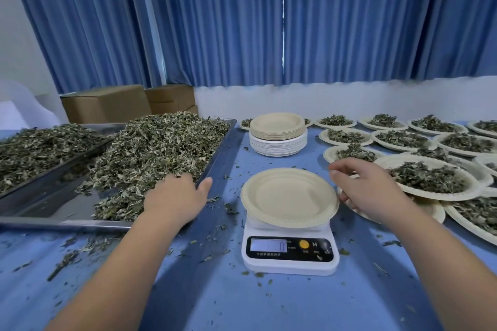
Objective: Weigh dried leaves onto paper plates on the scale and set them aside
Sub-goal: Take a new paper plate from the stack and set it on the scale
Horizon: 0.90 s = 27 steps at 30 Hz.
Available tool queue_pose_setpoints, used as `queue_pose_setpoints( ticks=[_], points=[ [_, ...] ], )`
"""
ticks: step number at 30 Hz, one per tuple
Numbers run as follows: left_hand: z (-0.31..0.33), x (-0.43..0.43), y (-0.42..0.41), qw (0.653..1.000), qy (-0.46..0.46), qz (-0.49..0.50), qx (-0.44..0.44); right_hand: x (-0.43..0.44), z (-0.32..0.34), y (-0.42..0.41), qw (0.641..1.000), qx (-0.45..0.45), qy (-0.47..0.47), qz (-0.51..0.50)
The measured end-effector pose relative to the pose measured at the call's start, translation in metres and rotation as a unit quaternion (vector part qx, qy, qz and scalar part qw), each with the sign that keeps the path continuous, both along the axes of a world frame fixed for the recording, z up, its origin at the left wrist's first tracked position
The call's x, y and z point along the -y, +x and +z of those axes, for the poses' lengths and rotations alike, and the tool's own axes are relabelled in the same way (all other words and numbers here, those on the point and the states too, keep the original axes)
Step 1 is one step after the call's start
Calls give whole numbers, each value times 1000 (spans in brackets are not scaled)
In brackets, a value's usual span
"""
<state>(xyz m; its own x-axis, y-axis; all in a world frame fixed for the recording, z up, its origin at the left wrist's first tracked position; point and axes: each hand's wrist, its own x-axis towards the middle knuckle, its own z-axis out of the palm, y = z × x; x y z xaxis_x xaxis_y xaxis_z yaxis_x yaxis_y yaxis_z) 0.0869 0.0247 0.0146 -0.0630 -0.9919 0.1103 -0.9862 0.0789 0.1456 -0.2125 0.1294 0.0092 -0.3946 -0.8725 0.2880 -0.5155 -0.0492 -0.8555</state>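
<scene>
An empty cream paper plate [289, 197] rests on the white digital scale [289, 252] at the table's centre. My left hand [176, 196] lies in the heap of dried leaves [158, 153] on the metal tray [223, 142], fingers buried among the leaves, thumb out over the tray's rim. Whether it grips leaves is hidden. My right hand [371, 191] hovers just right of the plate, fingers spread and empty, close to its rim. A stack of unused plates [278, 133] stands behind the scale.
Several leaf-filled plates [430, 177] cover the table's right side. A second tray of leaves [40, 150] lies at the far left. Cardboard boxes [107, 103] and blue curtains stand behind. Loose leaf crumbs dot the blue tablecloth [209, 290].
</scene>
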Motion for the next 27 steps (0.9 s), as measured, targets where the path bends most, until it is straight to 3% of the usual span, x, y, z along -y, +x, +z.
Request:
queue_pose_setpoints(
  ticks=[3, 9, 14, 27],
  points=[
    [-6, -1, 3, 1000, 22, -19, 8, -1, 1, 0, 1000, -7, -6, 0],
    [-14, -6, 8, 997, -72, -27, -26, -2, 3, -1, 999, -26, -12, -16],
    [-15, 0, 11, 999, 18, -28, 19, -2, 1, -1, 999, -22, -11, -23],
    [-22, -17, 3, 997, -15, 0, 75, -1, 0, -1, 998, -50, -8, -21]
  ],
)
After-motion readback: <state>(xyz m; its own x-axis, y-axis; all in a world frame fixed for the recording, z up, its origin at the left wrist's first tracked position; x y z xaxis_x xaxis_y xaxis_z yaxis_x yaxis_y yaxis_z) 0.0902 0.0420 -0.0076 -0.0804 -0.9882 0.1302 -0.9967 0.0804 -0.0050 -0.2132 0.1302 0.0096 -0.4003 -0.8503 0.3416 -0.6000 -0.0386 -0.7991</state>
